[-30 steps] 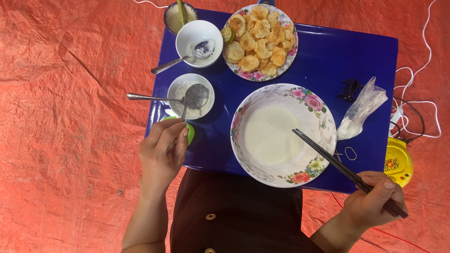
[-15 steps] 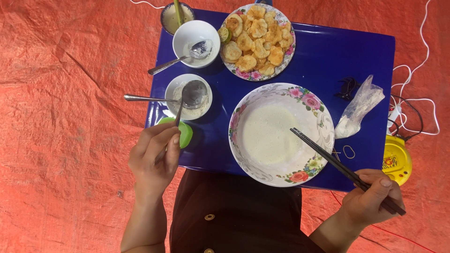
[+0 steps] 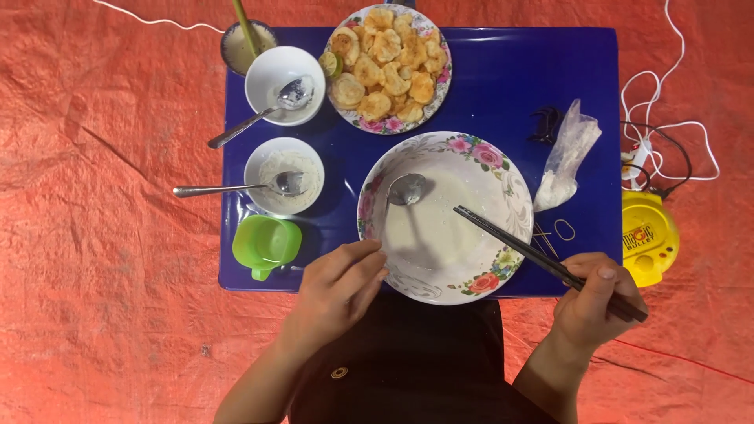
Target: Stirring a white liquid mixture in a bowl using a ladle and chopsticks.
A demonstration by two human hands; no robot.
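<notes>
firmly closed grip [image 3: 345, 279] on spoon [image 3: 397, 200]

The left hand [image 3: 339, 284] reaches forward from the lower middle, palm down, fingers drawn together and pinched around a thin handle. The right hand [image 3: 594, 300] sits lower right, thumb on top, fingers curled closed in a grip. Both forearms angle inward toward the body, wrists fairly straight.

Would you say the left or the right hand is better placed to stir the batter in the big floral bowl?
Probably the right hand: it grips the chopsticks, whose tips reach over the floral bowl. The left hand holds a spoon above the white batter.
</notes>
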